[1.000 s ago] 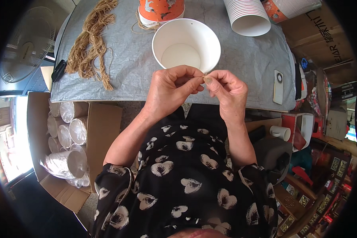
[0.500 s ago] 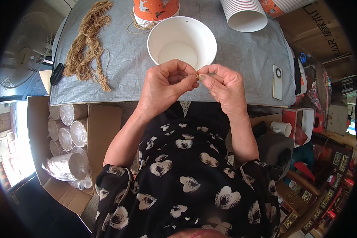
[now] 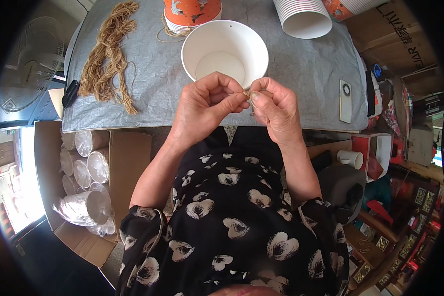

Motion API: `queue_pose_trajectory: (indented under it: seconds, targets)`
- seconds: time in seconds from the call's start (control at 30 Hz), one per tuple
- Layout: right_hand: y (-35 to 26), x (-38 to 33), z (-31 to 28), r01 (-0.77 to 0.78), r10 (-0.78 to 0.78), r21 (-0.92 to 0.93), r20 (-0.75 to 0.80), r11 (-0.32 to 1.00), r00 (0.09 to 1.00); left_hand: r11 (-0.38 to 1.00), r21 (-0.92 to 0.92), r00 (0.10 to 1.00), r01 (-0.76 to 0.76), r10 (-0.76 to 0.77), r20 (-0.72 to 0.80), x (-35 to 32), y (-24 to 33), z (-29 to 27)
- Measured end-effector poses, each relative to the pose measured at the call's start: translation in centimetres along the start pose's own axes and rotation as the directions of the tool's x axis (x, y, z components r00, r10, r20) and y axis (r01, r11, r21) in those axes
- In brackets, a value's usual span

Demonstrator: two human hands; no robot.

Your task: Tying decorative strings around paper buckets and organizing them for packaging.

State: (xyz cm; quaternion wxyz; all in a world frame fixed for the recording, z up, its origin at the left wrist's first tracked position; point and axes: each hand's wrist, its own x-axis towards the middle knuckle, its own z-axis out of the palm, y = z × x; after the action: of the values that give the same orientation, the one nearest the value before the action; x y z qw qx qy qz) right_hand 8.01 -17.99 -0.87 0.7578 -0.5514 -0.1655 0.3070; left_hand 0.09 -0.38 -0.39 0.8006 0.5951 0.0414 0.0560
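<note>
A table covered with a grey wrinkled sheet (image 3: 301, 64) fills the upper part of the view. On it stands a white round paper bowl (image 3: 225, 52), open side up, just beyond the hands. The left hand (image 3: 204, 108) and the right hand (image 3: 276, 108) meet at the near rim of the bowl, fingertips pinched closed on a thin piece of brown twine (image 3: 247, 92); it is very small here, so how it sits at the rim is not clear. A bundle of brown twine strands (image 3: 108, 54) lies well apart at the left, and a stack of white paper cups (image 3: 301, 17) lies at the far right.
</note>
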Motion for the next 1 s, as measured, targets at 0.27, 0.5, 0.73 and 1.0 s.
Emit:
queue_pose_trajectory:
  seconds: [0.27, 0.5, 0.73, 1.0]
  targets:
    - [0.2, -0.3, -0.5, -0.010, 0.010, 0.071, 0.006, 0.997, 1.000, 0.997, -0.073, 1.000, 0.029, -0.028, 0.005, 0.1, -0.3, -0.1]
    - [-0.5, -0.2, -0.1, 0.133, -0.138, -0.261, -0.002, 0.956, 0.990, 0.997, -0.045, 0.998, 0.067, -0.067, 0.003, 0.1, -0.1, -0.3]
    - [-0.6, -0.3, 0.2, 0.130, -0.160, -0.316, -0.072, 0.940, 0.985, 0.998, -0.010, 0.998, 0.066, -0.066, -0.004, 0.1, 0.3, -0.2]
    - [-0.9, 0.0, 0.2, 0.196, -0.242, -0.342, -0.098, 0.919, 0.965, 0.952, 0.298, 0.996, 0.062, -0.077, 0.038, 0.2, 1.6, -0.3]
